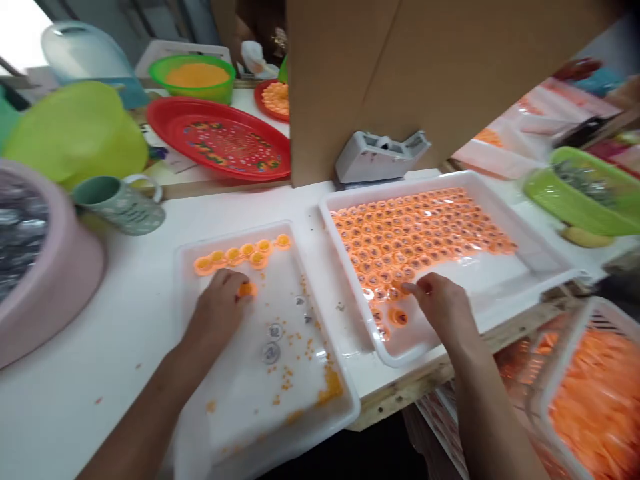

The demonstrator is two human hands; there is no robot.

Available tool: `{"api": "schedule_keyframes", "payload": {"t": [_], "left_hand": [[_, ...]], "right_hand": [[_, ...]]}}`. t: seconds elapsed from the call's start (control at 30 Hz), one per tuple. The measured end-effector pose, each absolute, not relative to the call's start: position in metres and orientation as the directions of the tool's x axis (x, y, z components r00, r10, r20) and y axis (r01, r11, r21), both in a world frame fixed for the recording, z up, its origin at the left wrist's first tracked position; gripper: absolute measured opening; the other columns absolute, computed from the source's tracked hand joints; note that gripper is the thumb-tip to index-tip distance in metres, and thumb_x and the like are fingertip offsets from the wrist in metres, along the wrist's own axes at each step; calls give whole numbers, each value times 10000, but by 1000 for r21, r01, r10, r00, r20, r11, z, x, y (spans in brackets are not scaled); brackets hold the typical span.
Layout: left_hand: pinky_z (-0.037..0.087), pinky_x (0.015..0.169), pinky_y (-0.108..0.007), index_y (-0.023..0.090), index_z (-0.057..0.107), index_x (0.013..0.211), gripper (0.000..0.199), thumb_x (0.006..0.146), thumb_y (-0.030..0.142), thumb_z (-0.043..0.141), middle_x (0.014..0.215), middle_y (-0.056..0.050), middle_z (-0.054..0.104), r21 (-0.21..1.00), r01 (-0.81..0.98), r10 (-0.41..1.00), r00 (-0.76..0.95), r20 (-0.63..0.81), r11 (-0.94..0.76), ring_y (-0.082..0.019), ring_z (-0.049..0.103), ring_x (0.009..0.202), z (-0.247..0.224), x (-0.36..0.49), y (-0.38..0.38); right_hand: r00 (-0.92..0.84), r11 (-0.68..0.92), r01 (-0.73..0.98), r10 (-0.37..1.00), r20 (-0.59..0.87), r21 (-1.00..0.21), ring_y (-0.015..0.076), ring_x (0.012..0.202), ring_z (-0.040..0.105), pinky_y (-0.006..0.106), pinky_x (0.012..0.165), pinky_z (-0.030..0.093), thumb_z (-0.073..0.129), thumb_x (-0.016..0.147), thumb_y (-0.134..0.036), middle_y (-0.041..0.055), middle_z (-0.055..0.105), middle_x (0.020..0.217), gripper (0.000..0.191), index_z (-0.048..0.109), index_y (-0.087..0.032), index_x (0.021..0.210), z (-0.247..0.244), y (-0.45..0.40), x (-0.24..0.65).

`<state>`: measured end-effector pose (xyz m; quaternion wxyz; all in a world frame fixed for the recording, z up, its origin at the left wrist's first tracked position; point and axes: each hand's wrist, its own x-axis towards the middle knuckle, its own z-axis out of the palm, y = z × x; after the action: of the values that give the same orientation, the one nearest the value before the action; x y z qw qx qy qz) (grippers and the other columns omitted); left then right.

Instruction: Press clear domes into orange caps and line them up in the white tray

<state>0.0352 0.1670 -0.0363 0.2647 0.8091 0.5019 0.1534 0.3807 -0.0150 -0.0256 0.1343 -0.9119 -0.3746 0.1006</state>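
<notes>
My left hand [220, 308] pinches an orange cup [247, 289] over the left white tray [320, 373]. Near it, a short row of orange cups [233, 255] lines the tray's far side. Two clear discs [271, 353] and scattered orange bits [330, 387] lie on the tray bottom. My right hand [443, 303] reaches into the right white tray [545, 257], its fingertips together at the edge of many packed orange cups [400, 230] with dark-marked centres. Whether those fingers grip a cup is too small to tell. A separate orange cup [399, 317] sits just below them.
A pink tub [75, 273] and green mug [125, 203] stand left. Behind are a red platter [225, 143], a tape dispenser [380, 158] and a cardboard panel [350, 80]. A green basket [590, 193] is right; a crate of orange pieces [597, 400] sits lower right.
</notes>
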Motion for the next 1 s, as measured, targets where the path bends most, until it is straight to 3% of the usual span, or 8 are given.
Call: {"api": "schedule_keyframes", "payload": {"t": [0.1,0.23,0.4,0.5,0.63,0.8,0.9,1.0], "left_hand": [[504,847,-409,210,641,972,198,843,210,490,1037,-64,638,496,792,867,478,-143,-355,-259,636,951,-30,27,145],[506,829,-380,215,599,1150,311,873,167,465,1070,-66,640,499,782,827,524,-202,-374,-231,632,943,-22,12,122],[505,843,-391,213,588,1213,387,844,143,498,1089,-79,630,545,750,834,530,-155,-376,-251,590,1012,-25,-1,120],[497,854,-397,218,648,1089,302,812,156,545,1020,-68,631,589,715,834,539,-121,-376,-261,560,1018,-34,0,128],[497,813,-389,218,640,749,133,750,109,566,873,-42,636,669,662,836,537,-108,-339,-247,574,917,-38,5,132],[516,596,-288,216,600,784,57,755,167,593,769,-1,637,764,622,859,474,-194,-171,-171,613,688,-24,3,115],[540,634,-270,214,663,885,150,736,207,661,889,-15,658,854,517,848,430,-310,50,-160,640,751,-14,2,105],[539,718,-298,191,700,884,159,726,209,703,890,-26,657,876,291,751,453,-481,385,-160,627,773,-8,5,98]], "right_hand": [[525,-448,769,849,53,-456,218,676,606,309,610,425,590,860,-347,59,663,744,162,645,-215,784,-15,-16,325],[-76,75,742,997,27,-666,180,735,612,280,657,485,505,888,-93,46,636,853,186,641,-220,891,-14,-2,225],[-272,249,817,962,33,-519,226,824,589,317,684,509,512,772,67,85,621,922,291,611,-180,891,-39,19,158],[-295,264,833,955,14,-487,208,747,581,301,634,500,501,773,66,67,611,846,270,607,-177,823,-46,19,157],[-258,206,789,966,-8,-579,163,690,595,255,608,499,499,809,31,43,624,840,282,654,-199,856,-43,10,165],[-194,174,692,980,52,-701,179,757,619,279,646,520,493,891,-61,61,644,843,268,704,-220,849,-39,-2,172],[-131,69,563,991,-7,-823,175,768,620,295,673,526,485,924,-137,74,646,885,229,700,-204,881,-36,-5,178],[-36,-178,359,978,-204,-916,155,673,599,282,607,513,514,928,-251,54,639,798,182,683,-189,897,-29,-1,183]]}}
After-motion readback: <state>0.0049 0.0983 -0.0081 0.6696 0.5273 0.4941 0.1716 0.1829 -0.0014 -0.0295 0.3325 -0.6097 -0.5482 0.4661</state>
